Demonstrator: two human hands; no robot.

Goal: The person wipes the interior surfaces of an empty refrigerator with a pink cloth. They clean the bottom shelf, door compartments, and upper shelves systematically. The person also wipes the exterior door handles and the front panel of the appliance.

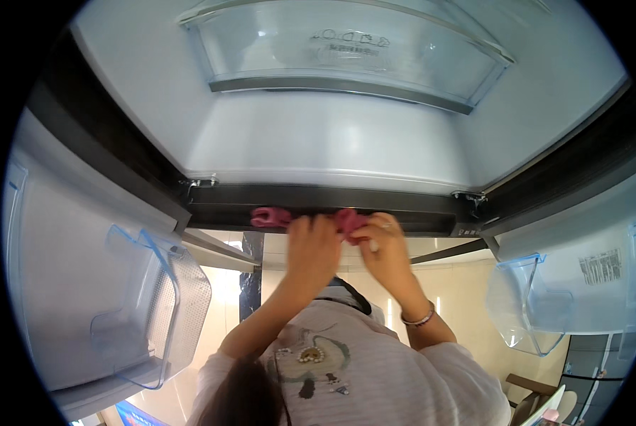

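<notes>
So there's a pink cloth [270,217] bunched up along the dark ledge [421,224] at the front of an open fridge [325,138], and both hands are right on it. Its long axis looks to run left-right with the ledge. One lump pokes out just past the left hand [314,241] on its outer side, the other sits between the two hands. Can't tell if it's one piece, since the left hand blocks the middle.

Right hand [383,245] has fingers and thumb pinched on the inner lump, which lies to its left. Left hand's fingers reach over the ledge, tips hidden, so no idea if they're gripping. That outer lump is clearly nearer the left hand. Clear door bins [179,312] hang well apart on either side.
</notes>
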